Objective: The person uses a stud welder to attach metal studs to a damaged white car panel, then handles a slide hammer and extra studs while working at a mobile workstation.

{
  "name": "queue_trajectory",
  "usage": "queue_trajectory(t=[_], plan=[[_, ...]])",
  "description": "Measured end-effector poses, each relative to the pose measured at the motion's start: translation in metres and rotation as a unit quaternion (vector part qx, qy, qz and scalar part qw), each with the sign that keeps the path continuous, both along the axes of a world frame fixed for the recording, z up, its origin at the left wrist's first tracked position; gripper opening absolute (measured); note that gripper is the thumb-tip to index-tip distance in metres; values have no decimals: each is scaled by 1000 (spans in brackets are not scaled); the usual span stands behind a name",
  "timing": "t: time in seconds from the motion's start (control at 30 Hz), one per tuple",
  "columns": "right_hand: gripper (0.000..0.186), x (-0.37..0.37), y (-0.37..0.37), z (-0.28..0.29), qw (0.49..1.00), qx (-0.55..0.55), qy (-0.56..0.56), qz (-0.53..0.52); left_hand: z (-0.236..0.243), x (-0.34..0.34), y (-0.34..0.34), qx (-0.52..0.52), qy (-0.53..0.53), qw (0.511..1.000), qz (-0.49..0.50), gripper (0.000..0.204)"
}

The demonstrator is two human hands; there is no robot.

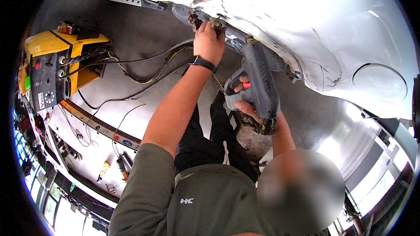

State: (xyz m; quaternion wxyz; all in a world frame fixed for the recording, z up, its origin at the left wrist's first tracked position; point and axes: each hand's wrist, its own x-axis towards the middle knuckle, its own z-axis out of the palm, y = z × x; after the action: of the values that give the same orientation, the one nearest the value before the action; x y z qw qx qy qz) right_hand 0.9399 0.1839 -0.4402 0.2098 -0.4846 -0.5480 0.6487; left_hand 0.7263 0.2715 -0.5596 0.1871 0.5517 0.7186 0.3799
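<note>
My left hand (209,43), with a dark band at the wrist, reaches up to the lower edge of a white car body (302,26). Its fingers are closed on a small brass-coloured metal fitting (216,24) there, partly hidden by the fingers. Just left of it is a rough, dark brown clump (194,21). My right hand (250,110) is wrapped round the handle of a dark grey pistol-grip power tool (260,76) with a red trigger (246,85). The tool's nose points up towards the car's lower edge; whether it touches cannot be made out.
A yellow-and-black machine (46,70) with knobs stands at the left. Dark cables (144,63) run from it across the floor towards the car's edge. A long board (94,122) lies below it, near scattered hand tools (122,170). A round fuel flap (379,83) is at the right.
</note>
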Motion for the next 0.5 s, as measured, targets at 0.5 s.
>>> queue_trajectory(t=[0.5], plan=[[51, -12, 24, -19, 998, 25, 32, 43, 3, 0, 0, 1, -32, 999, 11, 26]])
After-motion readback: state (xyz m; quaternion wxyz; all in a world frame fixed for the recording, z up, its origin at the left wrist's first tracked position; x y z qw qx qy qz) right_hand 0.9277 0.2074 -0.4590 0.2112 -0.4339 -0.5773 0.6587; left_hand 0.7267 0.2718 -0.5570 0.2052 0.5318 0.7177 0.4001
